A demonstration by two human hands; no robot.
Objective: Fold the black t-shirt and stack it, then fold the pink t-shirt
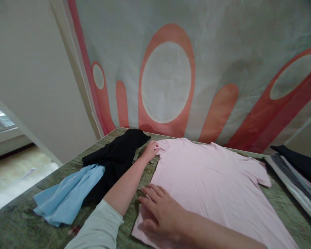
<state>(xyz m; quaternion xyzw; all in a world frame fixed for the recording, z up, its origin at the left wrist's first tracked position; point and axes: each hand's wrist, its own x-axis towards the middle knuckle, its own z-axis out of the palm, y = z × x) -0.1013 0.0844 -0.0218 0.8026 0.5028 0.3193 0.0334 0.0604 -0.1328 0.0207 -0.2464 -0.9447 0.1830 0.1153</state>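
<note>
Green table [23,221]: left hand [150,150] pinches pink shirt [209,180] sleeve, right hand [162,209] lies open, flat on its hem

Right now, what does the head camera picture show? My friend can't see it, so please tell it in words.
A pink T-shirt lies spread flat on a green table. The left hand pinches its far sleeve edge, and the right hand presses flat on its near edge. To the left lie a black garment and a light blue garment; a banner with red shapes hangs behind.
</note>
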